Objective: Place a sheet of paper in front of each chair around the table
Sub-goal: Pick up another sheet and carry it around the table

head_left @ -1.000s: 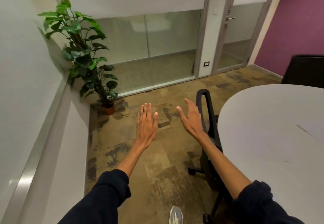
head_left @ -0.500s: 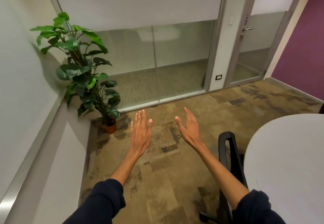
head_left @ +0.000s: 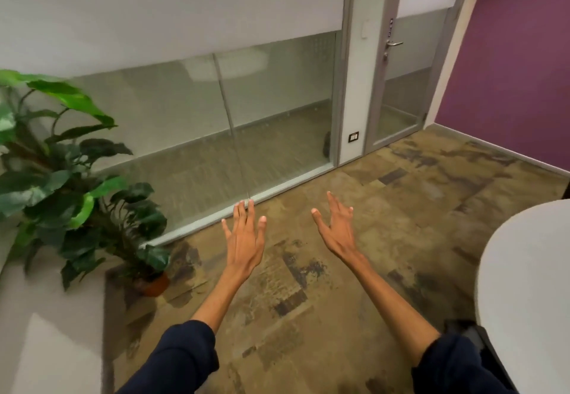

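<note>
My left hand (head_left: 245,238) and my right hand (head_left: 336,228) are stretched out in front of me over the carpet, fingers spread, palms turned toward each other, holding nothing. The curved edge of the white table (head_left: 524,285) fills the lower right. Just the black top of a chair (head_left: 465,330) shows beside my right sleeve, against the table's edge. No sheet of paper is in view.
A potted green plant (head_left: 71,184) stands in the left corner on the patterned carpet. A glass partition (head_left: 216,122) and a glass door (head_left: 398,85) close the far side. A purple wall (head_left: 518,63) runs along the right.
The view has swung left and up: the table and the black chair slid toward the lower right, the plant came nearer at the left. My fingers have spread wider.
</note>
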